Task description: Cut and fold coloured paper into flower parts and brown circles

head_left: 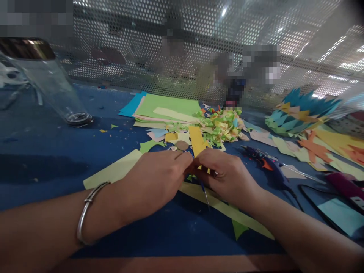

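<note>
My left hand (159, 182) and my right hand (227, 172) meet at the middle of the table, fingers pinched closed. A yellow paper strip (196, 138) rises from between their fingertips; the lower end is mostly hidden by the fingers. A thin blue stick-like tool with a pale tip (205, 195) shows below the hands; I cannot tell whether it is held or lying there. Beneath my wrists, a long pale yellow paper strip (222, 206) stretches across to the right. A pale sheet (113, 170) lies beside my left hand, and a brown disc (182, 145) just beyond it.
On the blue table (108, 223) are stacked coloured sheets (173, 102), a heap of paper scraps (222, 127) and a toothed paper crown (298, 113). A glue gun (270, 167) with its cord lies right. A clear bottle (54, 83) stands left. A perforated metal screen (136, 49) borders the back.
</note>
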Tool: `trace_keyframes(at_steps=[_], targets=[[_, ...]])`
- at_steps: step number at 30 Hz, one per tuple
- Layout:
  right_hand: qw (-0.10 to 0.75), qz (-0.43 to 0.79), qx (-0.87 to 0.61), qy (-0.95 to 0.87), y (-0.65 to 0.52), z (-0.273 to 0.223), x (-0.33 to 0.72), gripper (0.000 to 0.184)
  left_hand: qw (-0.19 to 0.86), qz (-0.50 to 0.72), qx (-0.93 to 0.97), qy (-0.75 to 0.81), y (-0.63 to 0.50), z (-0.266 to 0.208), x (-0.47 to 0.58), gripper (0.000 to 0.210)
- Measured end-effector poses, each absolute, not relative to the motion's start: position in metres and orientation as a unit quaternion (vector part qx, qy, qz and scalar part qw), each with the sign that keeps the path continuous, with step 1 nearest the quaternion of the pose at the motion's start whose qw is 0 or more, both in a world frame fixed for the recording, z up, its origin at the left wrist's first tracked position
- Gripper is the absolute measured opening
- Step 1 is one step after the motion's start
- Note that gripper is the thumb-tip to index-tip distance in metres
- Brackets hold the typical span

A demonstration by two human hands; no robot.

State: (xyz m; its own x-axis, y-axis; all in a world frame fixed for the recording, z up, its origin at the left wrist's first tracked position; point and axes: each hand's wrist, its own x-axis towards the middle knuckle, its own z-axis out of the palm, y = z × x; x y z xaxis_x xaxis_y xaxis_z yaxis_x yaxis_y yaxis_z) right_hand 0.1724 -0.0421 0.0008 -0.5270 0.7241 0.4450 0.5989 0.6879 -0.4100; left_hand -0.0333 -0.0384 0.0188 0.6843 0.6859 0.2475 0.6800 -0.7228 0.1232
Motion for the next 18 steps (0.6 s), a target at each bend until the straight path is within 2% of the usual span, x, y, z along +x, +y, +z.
trace_keyframes(at_steps=[18], targets=[[0.276, 0.106, -0.359, -0.885, -0.0451, -0.0008, 0.174, 0.02, 0.049, 0.142, 0.934, 0.324, -0.0433, 0.0151, -0.037, 0.019]])
